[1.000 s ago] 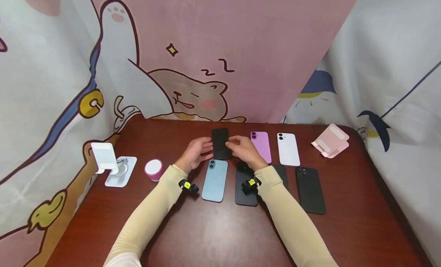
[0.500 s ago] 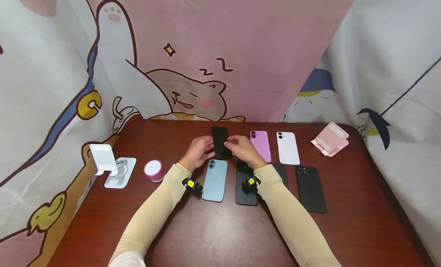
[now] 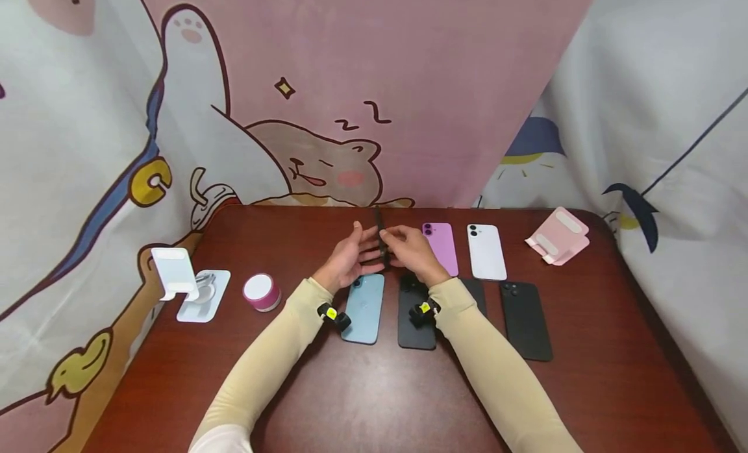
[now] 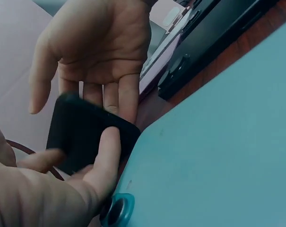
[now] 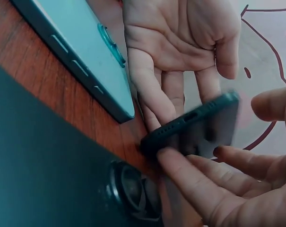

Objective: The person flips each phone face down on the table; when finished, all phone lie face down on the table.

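A black smartphone [image 3: 382, 231] stands nearly edge-on between my two hands near the back of the table. In the right wrist view its end with the charging port [image 5: 192, 116] shows, and a glossy face is turned toward the right hand. My right hand [image 3: 411, 248] holds it, thumb by the near edge. Open-palmed, my left hand [image 3: 346, 255] has its thumb raised and its fingers reaching to the other side of the phone. Just below the left hand lies a light blue smartphone [image 3: 363, 317], back up.
Right of the blue phone lie black phones [image 3: 417, 330], one partly under the right sleeve. A purple phone [image 3: 443, 248], a white phone [image 3: 487, 253] and a pink folding stand [image 3: 559, 237] line the back right. A white stand [image 3: 177, 271] and a round pink-and-white object [image 3: 260, 287] are left.
The black phone has turned from lying broad side up, through tilted, to nearly edge-on. My left hand has shifted slightly right and rolled palm open, thumb lifting off. The other phones lie as before.
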The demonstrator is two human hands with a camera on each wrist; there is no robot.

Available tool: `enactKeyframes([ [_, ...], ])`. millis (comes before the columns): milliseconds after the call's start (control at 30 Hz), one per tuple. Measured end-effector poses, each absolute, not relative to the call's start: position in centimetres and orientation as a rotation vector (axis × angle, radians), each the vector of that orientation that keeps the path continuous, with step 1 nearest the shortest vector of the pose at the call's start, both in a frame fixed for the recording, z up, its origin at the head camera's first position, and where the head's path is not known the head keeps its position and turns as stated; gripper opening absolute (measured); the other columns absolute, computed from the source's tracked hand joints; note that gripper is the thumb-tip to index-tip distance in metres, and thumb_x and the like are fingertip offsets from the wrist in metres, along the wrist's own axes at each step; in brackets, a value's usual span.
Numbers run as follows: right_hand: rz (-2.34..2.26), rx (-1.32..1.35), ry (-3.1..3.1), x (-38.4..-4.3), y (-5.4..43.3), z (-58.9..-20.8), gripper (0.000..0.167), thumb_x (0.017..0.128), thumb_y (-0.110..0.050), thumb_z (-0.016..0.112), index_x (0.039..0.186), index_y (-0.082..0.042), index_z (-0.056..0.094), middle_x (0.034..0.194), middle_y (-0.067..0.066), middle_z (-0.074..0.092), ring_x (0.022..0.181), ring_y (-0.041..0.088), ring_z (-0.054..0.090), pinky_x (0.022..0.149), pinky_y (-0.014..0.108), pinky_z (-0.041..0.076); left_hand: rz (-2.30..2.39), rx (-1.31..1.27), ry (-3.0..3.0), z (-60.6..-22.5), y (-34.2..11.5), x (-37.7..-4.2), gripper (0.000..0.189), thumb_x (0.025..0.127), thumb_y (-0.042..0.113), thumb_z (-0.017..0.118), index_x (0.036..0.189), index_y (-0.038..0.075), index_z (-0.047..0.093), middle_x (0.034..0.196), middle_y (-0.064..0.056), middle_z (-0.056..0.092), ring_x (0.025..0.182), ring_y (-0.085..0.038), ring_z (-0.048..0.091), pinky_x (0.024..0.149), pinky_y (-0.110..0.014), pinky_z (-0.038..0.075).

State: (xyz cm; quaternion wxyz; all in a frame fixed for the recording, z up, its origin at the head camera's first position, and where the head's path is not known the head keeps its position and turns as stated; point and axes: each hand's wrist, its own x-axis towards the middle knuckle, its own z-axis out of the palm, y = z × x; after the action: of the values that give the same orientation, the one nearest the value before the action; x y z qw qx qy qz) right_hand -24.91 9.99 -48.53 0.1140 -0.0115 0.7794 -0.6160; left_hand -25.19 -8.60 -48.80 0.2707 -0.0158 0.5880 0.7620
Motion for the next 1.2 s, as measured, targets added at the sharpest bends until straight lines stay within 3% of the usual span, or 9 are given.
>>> enactKeyframes([
  [233,-1.852,-0.003,2.273,-25.2,10.4,-48.6,0.046,0.107,-0.031,0.063,0.143,-0.002,0.058,0.132,0.02,0.07,0.115,0.036,0.073,0.08,0.045,0.066,1.974,-0.011,1.659,-48.9,-8.4,-25.4,0.071,0.109,0.065,0.024,0.157,0.021,0.053,0.167,-0.009,0.044,0.151,-0.037,0.045,0.116,-0.049,0.049],
  [567,-1.867,-0.012,2.365,-24.6,11.3,-47.6,0.038,0.104,-0.021,0.062,0.136,0.001,0.059,0.128,0.026,0.071,0.106,0.04,0.076,0.073,0.045,0.066,2.0,-0.001,1.682,-48.3,-8.8,-25.2,0.072,0.111,0.062,0.026,0.15,0.013,0.061,0.161,-0.01,0.052,0.146,-0.035,0.051,0.117,-0.05,0.048],
  [733,-1.923,-0.05,2.424,-23.7,11.4,-46.2,0.035,0.103,-0.019,0.062,0.133,-0.002,0.062,0.121,0.023,0.074,0.098,0.038,0.078,0.068,0.044,0.066,2.139,-0.134,1.532,-48.1,-9.3,-25.2,0.064,0.113,0.054,0.034,0.148,0.006,0.058,0.153,-0.015,0.058,0.14,-0.037,0.057,0.118,-0.053,0.046],
  [900,-1.936,-0.075,2.453,-23.0,10.9,-45.1,0.033,0.103,-0.019,0.062,0.132,-0.005,0.064,0.119,0.019,0.075,0.097,0.033,0.077,0.067,0.041,0.066,2.14,-0.116,1.433,-48.0,-9.4,-24.9,0.064,0.113,0.055,0.036,0.154,0.008,0.051,0.155,-0.015,0.057,0.141,-0.036,0.058,0.12,-0.056,0.043],
  [1200,-1.921,-0.024,2.416,-22.6,11.7,-45.6,0.038,0.105,-0.019,0.06,0.141,-0.005,0.062,0.127,0.019,0.073,0.104,0.035,0.076,0.076,0.042,0.067,2.156,-0.09,1.479,-48.0,-9.9,-24.6,0.067,0.112,0.056,0.035,0.156,0.007,0.049,0.158,-0.016,0.053,0.145,-0.038,0.053,0.122,-0.058,0.04],
])
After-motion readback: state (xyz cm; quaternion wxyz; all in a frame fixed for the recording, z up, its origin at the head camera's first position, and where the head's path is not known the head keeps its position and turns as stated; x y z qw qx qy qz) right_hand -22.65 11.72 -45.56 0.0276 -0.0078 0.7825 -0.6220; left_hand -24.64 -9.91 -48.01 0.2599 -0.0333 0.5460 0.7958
